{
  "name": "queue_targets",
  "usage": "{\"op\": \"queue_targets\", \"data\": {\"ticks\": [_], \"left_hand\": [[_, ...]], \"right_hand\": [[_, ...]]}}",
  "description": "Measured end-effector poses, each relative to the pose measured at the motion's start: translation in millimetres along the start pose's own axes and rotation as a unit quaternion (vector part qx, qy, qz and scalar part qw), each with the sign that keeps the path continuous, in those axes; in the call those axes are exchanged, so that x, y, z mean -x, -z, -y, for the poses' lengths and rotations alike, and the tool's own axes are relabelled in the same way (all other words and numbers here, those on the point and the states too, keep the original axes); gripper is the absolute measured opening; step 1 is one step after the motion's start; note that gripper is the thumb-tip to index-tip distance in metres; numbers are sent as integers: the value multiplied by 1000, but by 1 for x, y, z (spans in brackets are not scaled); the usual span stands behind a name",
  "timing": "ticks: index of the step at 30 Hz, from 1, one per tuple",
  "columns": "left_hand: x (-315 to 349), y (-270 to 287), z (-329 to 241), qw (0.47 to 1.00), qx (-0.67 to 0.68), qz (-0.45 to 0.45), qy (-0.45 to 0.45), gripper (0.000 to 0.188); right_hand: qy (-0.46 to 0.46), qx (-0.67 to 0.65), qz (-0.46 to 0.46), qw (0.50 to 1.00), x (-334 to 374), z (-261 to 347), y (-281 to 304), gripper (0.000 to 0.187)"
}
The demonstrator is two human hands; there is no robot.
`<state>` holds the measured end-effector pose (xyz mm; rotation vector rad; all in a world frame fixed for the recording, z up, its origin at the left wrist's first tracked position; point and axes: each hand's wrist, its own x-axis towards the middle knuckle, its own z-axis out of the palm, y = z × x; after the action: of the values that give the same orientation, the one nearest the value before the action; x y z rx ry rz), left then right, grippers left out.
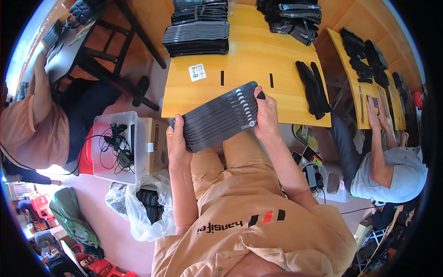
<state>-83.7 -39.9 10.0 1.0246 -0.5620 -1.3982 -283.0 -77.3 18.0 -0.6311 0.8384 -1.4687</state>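
Note:
Between both my hands is a fanned stack of flat dark grey bands (pixel 220 117), tilted up to the right, just in front of the table's near edge. Small white prints run along the right end of the bands. My left hand (pixel 177 138) grips the left end, its thumb on top. My right hand (pixel 266 113) is closed on the right end, and a small black tip (pixel 261 95) shows by its thumb. The fingers beneath the stack are hidden. Beyond it on the yellow wooden table (pixel 249 51) lie two short black strips (pixel 222 78) and a white label (pixel 196 72).
Piles of similar bands (pixel 196 38) stand at the table's back left, more (pixel 297 21) at the back right. Long black bundles (pixel 313 87) lie along the right edge. A clear bin (pixel 115 147) with cables and a plastic bag (pixel 150 207) sit on the floor left. People work at both sides.

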Motion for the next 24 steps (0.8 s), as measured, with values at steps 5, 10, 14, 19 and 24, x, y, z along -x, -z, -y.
{"op": "queue_targets", "data": {"ticks": [5, 10, 14, 19, 24], "left_hand": [[9, 6, 0, 999, 37, -20, -15, 30], [39, 36, -12, 994, -104, 32, -16, 42], [76, 18, 1, 971, -131, 194, 56, 64], [96, -33, 0, 962, 185, 183, 82, 42], [92, -2, 25, 983, 115, 131, 62, 34]], "right_hand": [[37, 32, -13, 999, 14, 3, 3, 21], [237, 172, -54, 955, 31, 32, 18, 16], [480, 484, 40, 731, 59, 50, 5, 15], [591, 565, 275, 506, 114, 8, -5, 32], [546, 518, 356, 554, 133, 9, 4, 30]]}}
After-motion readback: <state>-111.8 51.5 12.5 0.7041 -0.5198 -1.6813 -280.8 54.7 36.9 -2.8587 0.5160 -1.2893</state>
